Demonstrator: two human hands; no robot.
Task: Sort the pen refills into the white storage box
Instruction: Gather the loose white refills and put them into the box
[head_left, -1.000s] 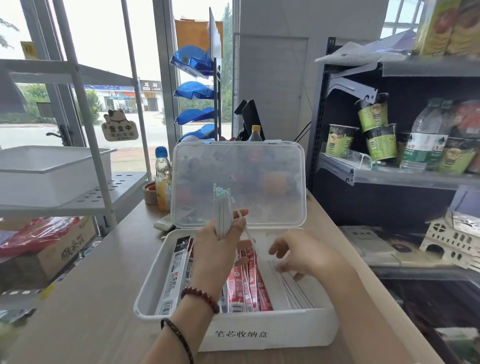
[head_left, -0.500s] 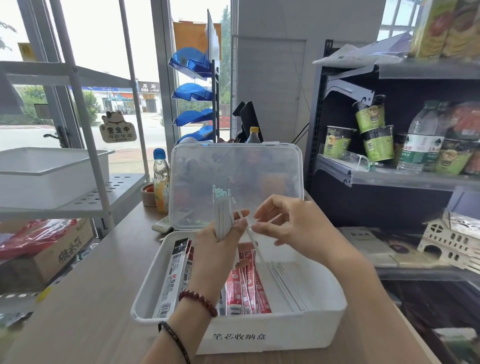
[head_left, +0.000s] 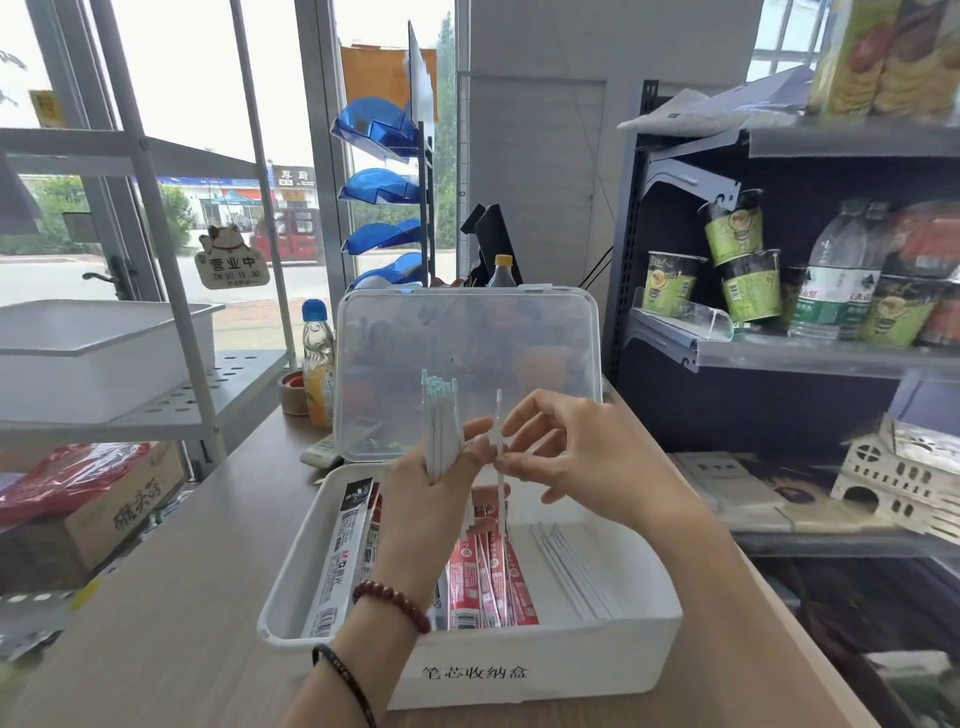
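The white storage box (head_left: 519, 670) sits open on the wooden counter, its clear lid (head_left: 467, 364) standing upright behind. My left hand (head_left: 431, 499) is above the box, shut on an upright bundle of white pen refills (head_left: 440, 426). My right hand (head_left: 582, 457) pinches a single refill (head_left: 500, 415) beside the bundle, held upright. Inside the box lie black-and-white refill packs (head_left: 348, 551) at the left, red refill packs (head_left: 488, 582) in the middle and several loose white refills (head_left: 571, 566) at the right.
A juice bottle (head_left: 318, 364) and a tape roll (head_left: 293, 392) stand left of the lid. A remote (head_left: 322, 449) lies by the box. A white rack with a tray (head_left: 98, 343) is at left, and a dark shelf with cups and bottles (head_left: 779, 280) at right.
My right hand rose from inside the box to the bundle and now grips one refill, drawn apart from the others. My left hand stayed put with the bundle.
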